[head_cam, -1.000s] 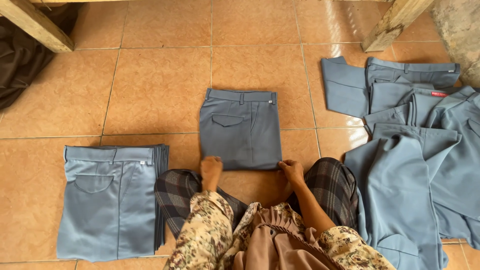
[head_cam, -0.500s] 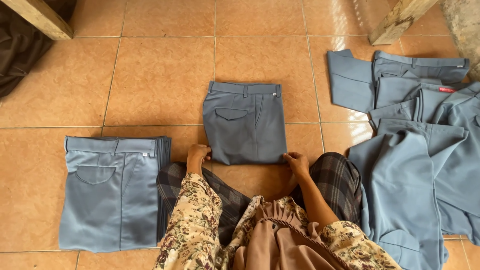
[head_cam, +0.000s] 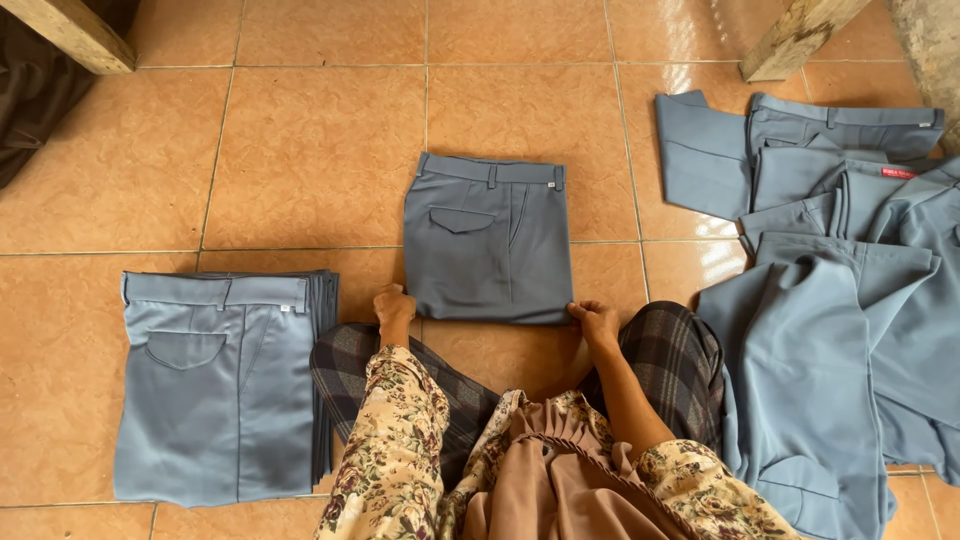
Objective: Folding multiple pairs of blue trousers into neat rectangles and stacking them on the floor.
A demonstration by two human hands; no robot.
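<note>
Since the earlier frames, both hands have slid outward to the two lower corners of the folded trousers (head_cam: 487,240), and that garment now lies a little lower and nearer the person than it did a second ago.

Seen from the head camera, the folded trousers sit at the centre of the frame on the orange tile floor (head_cam: 310,150), waistband toward the top, back pocket showing, folded edge toward the person. The left hand (head_cam: 393,304) rests at the lower left corner of the garment, fingers curled down against the floor and the cloth edge. The right hand (head_cam: 595,322) is at the lower right corner, fingertips pinching the folded edge. The hands are well apart, one at each corner; whether the left one actually grips the cloth cannot be told.

At the lower left of the frame lies a stack of folded trousers (head_cam: 215,385) of the same grey-blue, its right edge just beside the person's knee in a dark plaid cloth (head_cam: 345,355). Along the right side of the frame spreads a heap of unfolded trousers (head_cam: 840,300), overlapping each other and reaching from upper right to lower right, touching the other plaid knee. Floral sleeves (head_cam: 385,450) fill the bottom centre. A wooden leg (head_cam: 70,30) crosses the upper left corner beside dark cloth, and another wooden leg (head_cam: 795,35) stands at the upper right.
</note>
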